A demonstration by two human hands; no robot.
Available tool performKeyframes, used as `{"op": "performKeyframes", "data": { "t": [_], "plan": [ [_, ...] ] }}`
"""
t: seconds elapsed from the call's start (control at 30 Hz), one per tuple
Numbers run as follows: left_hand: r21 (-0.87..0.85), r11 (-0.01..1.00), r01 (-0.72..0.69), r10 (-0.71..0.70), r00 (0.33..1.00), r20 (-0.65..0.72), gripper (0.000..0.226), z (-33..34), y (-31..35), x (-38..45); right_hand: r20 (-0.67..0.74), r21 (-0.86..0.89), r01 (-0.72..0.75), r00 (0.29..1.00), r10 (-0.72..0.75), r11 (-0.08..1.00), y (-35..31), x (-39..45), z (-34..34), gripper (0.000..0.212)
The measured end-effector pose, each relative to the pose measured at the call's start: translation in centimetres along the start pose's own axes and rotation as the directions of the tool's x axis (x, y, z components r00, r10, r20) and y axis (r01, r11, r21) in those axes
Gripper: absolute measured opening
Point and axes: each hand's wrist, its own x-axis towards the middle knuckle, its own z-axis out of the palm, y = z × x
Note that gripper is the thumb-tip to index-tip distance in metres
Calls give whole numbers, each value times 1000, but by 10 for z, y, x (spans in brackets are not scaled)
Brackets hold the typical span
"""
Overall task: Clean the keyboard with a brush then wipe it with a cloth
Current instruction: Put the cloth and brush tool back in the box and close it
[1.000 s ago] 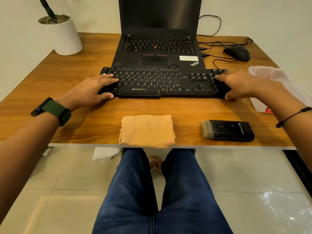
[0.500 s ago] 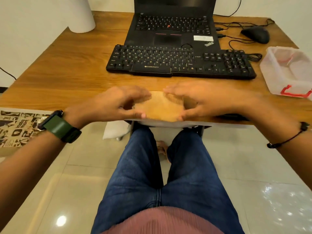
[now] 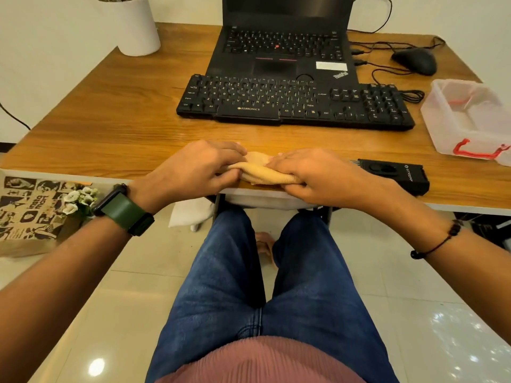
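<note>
A printed paper bag (image 3: 26, 214) with small white flowers (image 3: 78, 200) beside it was seen on the floor at the far left, below the desk (image 3: 110, 128) edge. A white pot (image 3: 132, 26) stood on the far left corner of the desk. A green-strapped watch (image 3: 124, 212) was worn on the left wrist. The left hand (image 3: 199, 168) was held at the near edge of the desk, its fingers curled round the left end of the cloth (image 3: 260, 171), which was pinched between thumb and fingers. The cloth, a pale orange one, was bunched into a roll at the near edge of the desk, between the two hands. Behind it, well apart, the keyboard (image 3: 296, 102) lay flat across the middle of the desk, just in front of an open laptop (image 3: 282, 48) and touching its front edge. Blue jeans (image 3: 262, 286) were seen below the desk. The right hand (image 3: 312, 172) was closed on the right end of the cloth, fingers curled under it. A thin black cord bracelet (image 3: 439, 241) was worn on the right wrist. Just right of that hand the brush (image 3: 392, 174), a black block with bristles at its left end, lay on the desk near the front edge. A black mouse (image 3: 414, 60) was seen at the far right, and a clear plastic box (image 3: 467, 117) with a red clasp was placed right of the keyboard.
</note>
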Motion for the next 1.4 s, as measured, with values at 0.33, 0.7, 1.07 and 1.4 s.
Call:
{"op": "performKeyframes", "data": {
  "t": [0.33,0.7,1.07,1.4],
  "plan": [
    [-722,679,135,-286,954,-90,15,-15,17,74,-273,482,-239,873,403,843,32,-35,-60,25],
    [-333,943,-24,-17,993,-120,15,-28,93,250,-440,64,-557,729,524,828,112,-129,-103,24],
    [-850,462,255,-259,955,146,28,-6,149,342,-663,-283,-722,623,415,632,163,-149,-86,21],
    [-649,744,159,-65,984,167,20,30,144,384,-361,-404,-726,686,632,557,176,-137,-52,41]
  ]
}}
